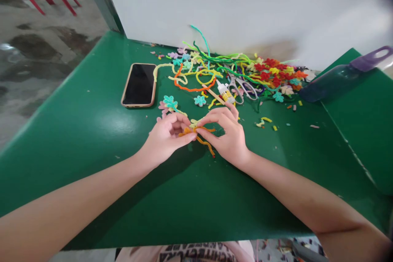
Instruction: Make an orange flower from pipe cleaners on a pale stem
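Note:
An orange pipe cleaner (206, 144) is pinched between both hands over the middle of the green table (147, 213), partly bent into loops, with its loose ends sticking out to the right. My left hand (166, 135) closes thumb and fingers on the looped part. From the other side my right hand (225, 133) grips it with thumb and index finger, so the fingertips nearly meet. Just beyond the fingers lies a pale yellow pipe cleaner piece (194, 123). A turquoise pipe-cleaner flower (170, 102) and pink ones, partly covered by my left hand, rest nearby.
A phone (139, 85) lies at the left. Toward the white wall (215, 4) are scissors (241, 88), a glue bottle (225, 92), another turquoise flower (200, 100), green pipe cleaners (227, 58) and a pile of red and orange flowers (273, 71). A water bottle (334, 80) leans at the right.

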